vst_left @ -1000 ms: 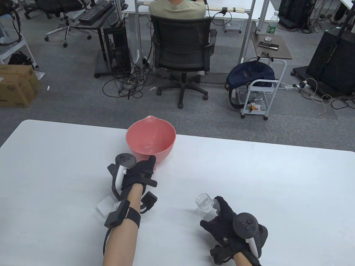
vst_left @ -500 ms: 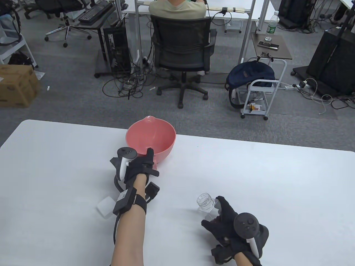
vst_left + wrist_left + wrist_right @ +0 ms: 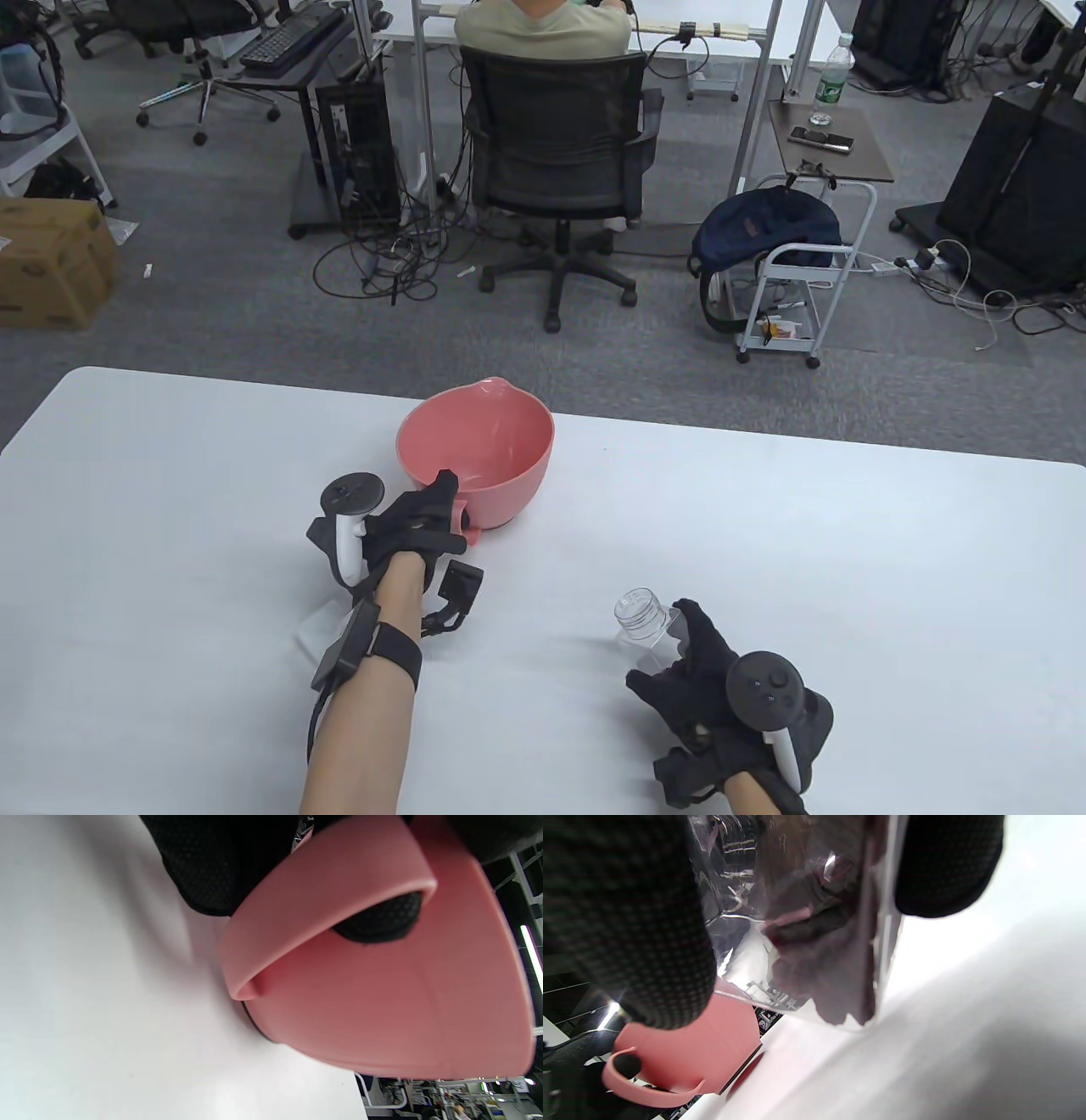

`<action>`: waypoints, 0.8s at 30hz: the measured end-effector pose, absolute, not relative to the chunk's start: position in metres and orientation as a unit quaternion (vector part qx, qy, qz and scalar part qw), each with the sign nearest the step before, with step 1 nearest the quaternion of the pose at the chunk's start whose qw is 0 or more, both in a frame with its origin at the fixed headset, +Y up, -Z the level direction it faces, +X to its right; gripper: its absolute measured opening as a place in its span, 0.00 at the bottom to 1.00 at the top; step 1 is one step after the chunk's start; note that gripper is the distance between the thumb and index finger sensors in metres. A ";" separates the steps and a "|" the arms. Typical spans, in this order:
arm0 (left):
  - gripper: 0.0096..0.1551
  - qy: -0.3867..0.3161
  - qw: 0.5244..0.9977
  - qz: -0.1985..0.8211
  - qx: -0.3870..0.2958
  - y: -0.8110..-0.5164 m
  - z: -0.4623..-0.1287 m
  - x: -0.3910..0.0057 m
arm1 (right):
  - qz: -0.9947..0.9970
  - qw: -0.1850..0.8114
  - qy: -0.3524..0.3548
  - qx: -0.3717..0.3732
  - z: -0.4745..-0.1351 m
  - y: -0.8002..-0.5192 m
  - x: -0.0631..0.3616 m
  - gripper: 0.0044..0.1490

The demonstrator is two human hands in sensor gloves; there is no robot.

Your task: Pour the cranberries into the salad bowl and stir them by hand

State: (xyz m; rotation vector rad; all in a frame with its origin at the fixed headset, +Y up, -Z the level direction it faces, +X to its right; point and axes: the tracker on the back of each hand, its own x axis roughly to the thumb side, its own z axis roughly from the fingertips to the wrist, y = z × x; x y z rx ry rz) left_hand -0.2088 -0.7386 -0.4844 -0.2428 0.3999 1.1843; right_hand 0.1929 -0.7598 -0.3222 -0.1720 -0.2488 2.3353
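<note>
A pink salad bowl (image 3: 475, 446) with a spout and a loop handle (image 3: 467, 519) stands near the table's far edge. My left hand (image 3: 433, 518) grips that handle, thumb up by the rim. In the left wrist view a gloved finger (image 3: 377, 921) passes through the handle (image 3: 322, 899) of the bowl (image 3: 403, 1005). My right hand (image 3: 679, 658) holds a clear open jar (image 3: 640, 615) near the front edge, tilted towards the bowl. The right wrist view shows dark cranberries (image 3: 823, 984) inside the jar (image 3: 746, 942), with the bowl (image 3: 712, 1052) behind.
A small white lid (image 3: 316, 626) lies on the white table (image 3: 806, 552) beside my left forearm. Past the table's far edge a person sits in an office chair (image 3: 556, 144), with a white trolley (image 3: 797, 280) to the right.
My left hand has closed round the bowl's handle and drawn the bowl a little right and nearer. The right hand with the jar has drifted slightly right.
</note>
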 end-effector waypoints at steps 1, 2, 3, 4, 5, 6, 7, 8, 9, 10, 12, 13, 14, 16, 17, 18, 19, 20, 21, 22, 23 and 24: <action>0.37 0.180 0.805 0.554 -0.111 -0.736 -0.480 -0.209 | 0.916 0.384 -0.099 -0.068 -0.322 -0.759 0.193 0.63; 0.38 0.171 0.808 0.553 -0.108 -0.734 -0.472 -0.209 | 0.914 0.386 -0.102 -0.069 -0.321 -0.758 0.194 0.63; 0.37 0.164 0.808 0.555 -0.106 -0.732 -0.466 -0.208 | 0.914 0.387 -0.103 -0.069 -0.321 -0.758 0.195 0.63; 0.37 0.156 0.807 0.560 -0.106 -0.731 -0.458 -0.207 | 0.913 0.389 -0.105 -0.070 -0.321 -0.757 0.195 0.63; 0.37 0.150 0.805 0.564 -0.106 -0.731 -0.452 -0.207 | 0.912 0.390 -0.107 -0.071 -0.321 -0.757 0.196 0.63; 0.37 0.140 0.802 0.571 -0.107 -0.730 -0.444 -0.206 | 0.911 0.392 -0.109 -0.073 -0.321 -0.756 0.197 0.63; 0.37 0.130 0.799 0.577 -0.108 -0.729 -0.436 -0.204 | 0.909 0.394 -0.110 -0.076 -0.321 -0.755 0.199 0.63; 0.37 0.123 0.797 0.581 -0.107 -0.729 -0.430 -0.203 | 0.909 0.395 -0.111 -0.078 -0.321 -0.755 0.200 0.63; 0.37 0.113 0.796 0.586 -0.104 -0.728 -0.421 -0.202 | 0.907 0.397 -0.112 -0.082 -0.321 -0.755 0.202 0.64; 0.37 0.105 0.796 0.588 -0.101 -0.727 -0.413 -0.201 | 0.905 0.401 -0.111 -0.085 -0.321 -0.756 0.203 0.63; 0.37 0.090 0.796 0.591 -0.096 -0.724 -0.401 -0.200 | 0.904 0.403 -0.110 -0.091 -0.322 -0.758 0.204 0.63; 0.37 0.085 0.797 0.590 -0.092 -0.724 -0.395 -0.199 | 0.904 0.404 -0.109 -0.092 -0.322 -0.758 0.205 0.63; 0.37 0.079 0.799 0.590 -0.087 -0.724 -0.390 -0.198 | 0.903 0.404 -0.109 -0.093 -0.322 -0.759 0.205 0.63; 0.37 0.068 0.801 0.589 -0.084 -0.725 -0.379 -0.196 | 0.902 0.406 -0.111 -0.094 -0.321 -0.758 0.205 0.63; 0.37 0.065 0.800 0.591 -0.079 -0.727 -0.374 -0.195 | 0.901 0.408 -0.113 -0.095 -0.321 -0.757 0.206 0.64; 0.37 0.064 0.798 0.594 -0.077 -0.728 -0.370 -0.194 | 0.900 0.409 -0.116 -0.096 -0.321 -0.757 0.206 0.64; 0.37 0.063 0.798 0.595 -0.075 -0.730 -0.365 -0.194 | 0.897 0.413 -0.120 -0.098 -0.321 -0.756 0.207 0.64; 0.37 0.063 0.797 0.596 -0.074 -0.734 -0.361 -0.193 | 0.894 0.420 -0.122 -0.100 -0.320 -0.756 0.208 0.64; 0.37 0.061 0.796 0.598 -0.075 -0.736 -0.358 -0.193 | 0.890 0.426 -0.123 -0.102 -0.320 -0.755 0.209 0.64; 0.37 0.060 0.795 0.599 -0.075 -0.740 -0.354 -0.193 | 0.886 0.433 -0.126 -0.105 -0.320 -0.755 0.210 0.64; 0.37 0.060 0.795 0.599 -0.075 -0.742 -0.353 -0.194 | 0.885 0.434 -0.128 -0.106 -0.319 -0.754 0.211 0.64; 0.37 0.058 0.797 0.597 -0.076 -0.744 -0.350 -0.194 | 0.883 0.437 -0.129 -0.108 -0.320 -0.754 0.212 0.64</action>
